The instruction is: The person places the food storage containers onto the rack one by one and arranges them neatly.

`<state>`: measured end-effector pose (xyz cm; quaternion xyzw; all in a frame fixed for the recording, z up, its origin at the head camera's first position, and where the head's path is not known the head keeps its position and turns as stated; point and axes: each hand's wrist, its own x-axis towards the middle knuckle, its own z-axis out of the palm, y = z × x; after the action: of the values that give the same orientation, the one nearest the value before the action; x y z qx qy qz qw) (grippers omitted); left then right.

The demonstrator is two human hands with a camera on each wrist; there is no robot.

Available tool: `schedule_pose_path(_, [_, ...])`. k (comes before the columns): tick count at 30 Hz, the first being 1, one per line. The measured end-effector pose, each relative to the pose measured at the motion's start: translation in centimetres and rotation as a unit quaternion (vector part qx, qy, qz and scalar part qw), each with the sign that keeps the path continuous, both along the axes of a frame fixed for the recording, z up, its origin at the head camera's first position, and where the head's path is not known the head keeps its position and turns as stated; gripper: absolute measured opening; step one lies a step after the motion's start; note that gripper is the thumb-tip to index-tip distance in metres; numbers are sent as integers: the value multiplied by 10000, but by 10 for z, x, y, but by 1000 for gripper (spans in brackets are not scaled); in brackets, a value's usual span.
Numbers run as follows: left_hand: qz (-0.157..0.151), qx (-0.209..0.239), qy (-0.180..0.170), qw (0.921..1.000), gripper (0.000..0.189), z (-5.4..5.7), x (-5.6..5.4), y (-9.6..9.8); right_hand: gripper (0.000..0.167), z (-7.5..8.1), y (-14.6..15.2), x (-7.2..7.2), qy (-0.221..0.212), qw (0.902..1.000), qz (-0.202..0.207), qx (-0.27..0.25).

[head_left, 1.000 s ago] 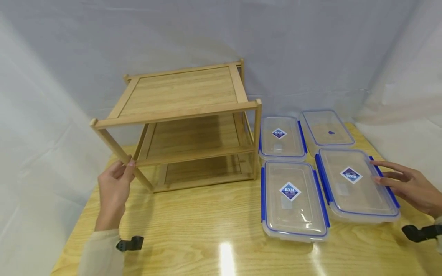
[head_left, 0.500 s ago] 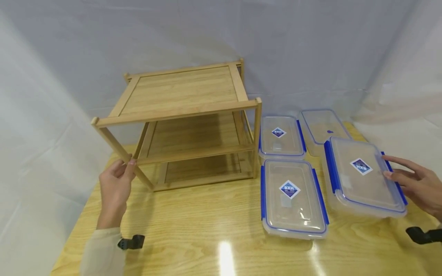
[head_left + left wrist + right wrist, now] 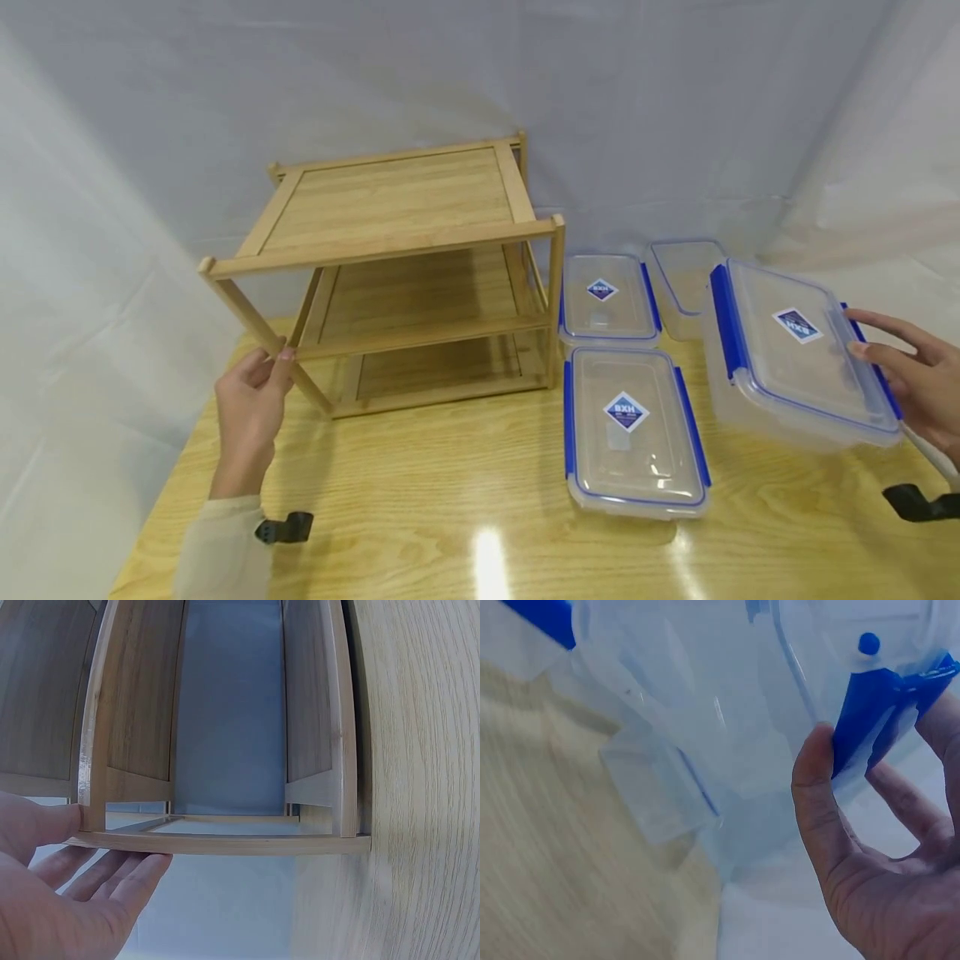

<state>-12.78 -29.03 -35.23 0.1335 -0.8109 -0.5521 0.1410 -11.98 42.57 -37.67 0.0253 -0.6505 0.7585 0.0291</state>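
Observation:
My left hand [image 3: 249, 408] grips the front left leg of a three-tier wooden shelf rack [image 3: 405, 196], near the middle tier. In the left wrist view the thumb lies on one side of the rack's leg [image 3: 247, 844] and the fingers on the other. At the far right, my right hand [image 3: 918, 375] holds a clear food storage container [image 3: 802, 358] by its right edge, tilted and raised off the table. The right wrist view shows the thumb and fingers about its blue clip [image 3: 870, 720].
Left of the held container lies a similar lidded container [image 3: 637, 433]. Behind it is another container [image 3: 609, 296], and a further one [image 3: 682, 267] at the back right is partly hidden. All rest on the wooden table [image 3: 390, 500]. White cloth [image 3: 375, 67] hangs behind.
The right hand has lifted the container off the table and shifted it right and upward, its left side tilting up. The left hand keeps its grip on the rack's leg.

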Motion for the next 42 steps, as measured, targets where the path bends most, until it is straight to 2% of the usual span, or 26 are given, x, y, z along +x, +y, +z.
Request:
schedule_pose_path(10, [89, -8, -37, 10000, 51, 0, 1, -2, 43, 38, -26, -13, -469, 9983, -294, 157])
schedule_pose_path(17, [132, 37, -26, 9999, 49, 0, 1, -1, 40, 74, -46, -26, -578, 9964, -140, -612])
schedule_pose_path(23, [120, 47, -19, 9999, 50, 0, 1, 0, 37, 100, -60, -40, -535, 9967, -202, -578])
schedule_pose_path(31, [89, 73, 24, 9999, 49, 1, 0, 0, 39, 139, -84, -62, -581, 9895, 93, -1322])
schedule_pose_path(36, [52, 134, -4, 9999, 49, 1, 1, 0, 40, 160, -101, -75, -481, 9886, 309, -1390])
schedule_pose_path(42, [60, 66, 2, 10000, 50, 0, 2, 0, 38, 181, -122, -90, -454, 9904, 406, -1237])
